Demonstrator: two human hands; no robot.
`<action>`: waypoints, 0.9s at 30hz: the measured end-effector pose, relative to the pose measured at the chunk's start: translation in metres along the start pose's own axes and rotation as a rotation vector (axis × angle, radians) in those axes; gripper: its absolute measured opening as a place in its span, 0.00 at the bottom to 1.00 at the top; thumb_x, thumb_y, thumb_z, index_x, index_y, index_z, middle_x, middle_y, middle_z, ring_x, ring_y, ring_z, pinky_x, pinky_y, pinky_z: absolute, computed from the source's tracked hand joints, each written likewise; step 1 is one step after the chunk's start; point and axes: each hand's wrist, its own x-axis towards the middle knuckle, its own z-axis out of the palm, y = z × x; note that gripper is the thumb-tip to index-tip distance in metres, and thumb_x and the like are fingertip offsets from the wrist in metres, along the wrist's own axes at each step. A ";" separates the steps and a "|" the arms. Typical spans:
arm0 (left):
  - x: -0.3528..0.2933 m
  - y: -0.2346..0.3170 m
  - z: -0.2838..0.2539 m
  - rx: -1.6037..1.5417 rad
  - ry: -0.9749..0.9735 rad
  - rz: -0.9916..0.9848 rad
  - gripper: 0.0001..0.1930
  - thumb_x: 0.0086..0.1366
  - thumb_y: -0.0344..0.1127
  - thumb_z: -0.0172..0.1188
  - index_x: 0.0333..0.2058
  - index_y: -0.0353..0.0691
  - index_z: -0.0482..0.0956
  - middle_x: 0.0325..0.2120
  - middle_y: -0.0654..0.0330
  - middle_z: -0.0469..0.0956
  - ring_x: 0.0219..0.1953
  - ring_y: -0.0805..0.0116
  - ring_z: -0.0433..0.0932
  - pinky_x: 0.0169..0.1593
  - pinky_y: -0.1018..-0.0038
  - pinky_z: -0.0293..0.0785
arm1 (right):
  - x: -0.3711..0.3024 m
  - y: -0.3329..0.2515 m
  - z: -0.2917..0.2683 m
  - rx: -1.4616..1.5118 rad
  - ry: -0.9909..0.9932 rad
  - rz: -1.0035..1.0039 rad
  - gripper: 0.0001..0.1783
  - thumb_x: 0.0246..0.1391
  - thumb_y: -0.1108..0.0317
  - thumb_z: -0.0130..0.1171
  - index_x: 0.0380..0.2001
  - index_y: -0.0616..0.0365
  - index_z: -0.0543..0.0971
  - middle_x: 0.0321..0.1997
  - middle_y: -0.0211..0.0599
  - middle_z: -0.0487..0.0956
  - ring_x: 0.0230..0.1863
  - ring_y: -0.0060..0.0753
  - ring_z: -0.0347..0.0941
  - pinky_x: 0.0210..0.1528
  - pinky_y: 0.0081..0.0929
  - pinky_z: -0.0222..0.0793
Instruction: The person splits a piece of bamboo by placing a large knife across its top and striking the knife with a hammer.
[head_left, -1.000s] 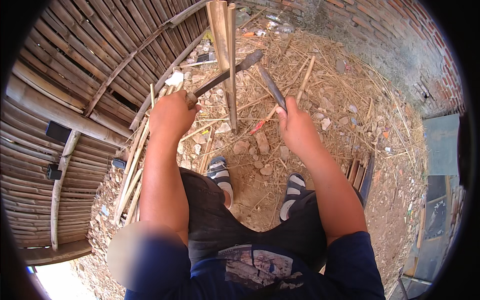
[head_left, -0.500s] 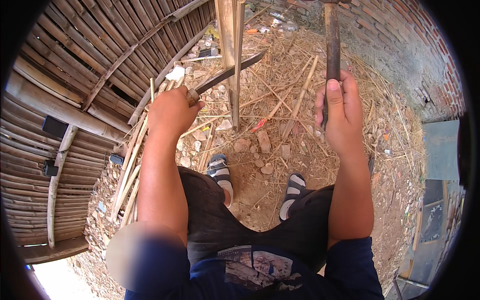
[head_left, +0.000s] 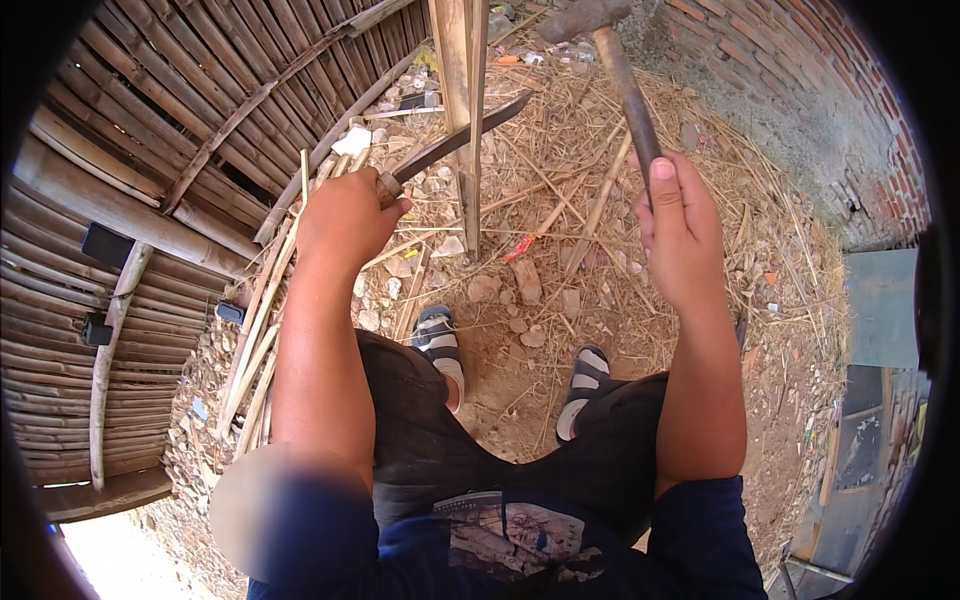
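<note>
My left hand (head_left: 346,222) is closed round the wooden handle of a machete (head_left: 443,150). Its dark blade points up and to the right, lodged in a split upright bamboo pole (head_left: 455,75). Below the blade the pole's two halves run down close together; above it they spread apart. My right hand (head_left: 684,225) grips the lower handle of a hammer (head_left: 630,95). The hammer's dark metal head (head_left: 588,18) is raised at the top of the view, right of the pole and apart from the blade.
Split bamboo strips (head_left: 262,350) lie along the left by a bamboo slat wall (head_left: 110,150). Stones (head_left: 528,282), straw and loose sticks cover the ground round my feet. A brick wall (head_left: 790,110) rises at the right, with grey-green panels (head_left: 882,308) beside it.
The hammer has tilted left, and its head has come into view above the blade. The machete and the bamboo pole stay nearly where they were.
</note>
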 end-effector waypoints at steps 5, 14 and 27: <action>-0.004 0.009 -0.003 0.010 -0.005 0.014 0.22 0.63 0.54 0.69 0.41 0.39 0.83 0.38 0.48 0.85 0.45 0.47 0.84 0.49 0.53 0.79 | 0.004 0.018 0.021 -0.104 0.033 -0.092 0.24 0.76 0.51 0.43 0.50 0.61 0.78 0.22 0.38 0.74 0.22 0.34 0.71 0.28 0.33 0.66; -0.003 0.003 -0.003 0.001 -0.017 0.017 0.21 0.62 0.53 0.69 0.40 0.39 0.83 0.38 0.49 0.86 0.44 0.48 0.84 0.48 0.54 0.79 | 0.009 0.022 0.008 -0.051 -0.003 -0.005 0.24 0.75 0.49 0.44 0.46 0.60 0.78 0.22 0.38 0.73 0.22 0.36 0.70 0.29 0.36 0.66; -0.002 0.001 -0.002 0.001 -0.012 0.041 0.21 0.62 0.53 0.69 0.40 0.40 0.84 0.37 0.49 0.85 0.44 0.48 0.84 0.47 0.54 0.80 | 0.009 0.038 0.020 -0.132 -0.090 0.003 0.25 0.75 0.48 0.45 0.52 0.61 0.75 0.23 0.36 0.75 0.23 0.31 0.72 0.31 0.37 0.68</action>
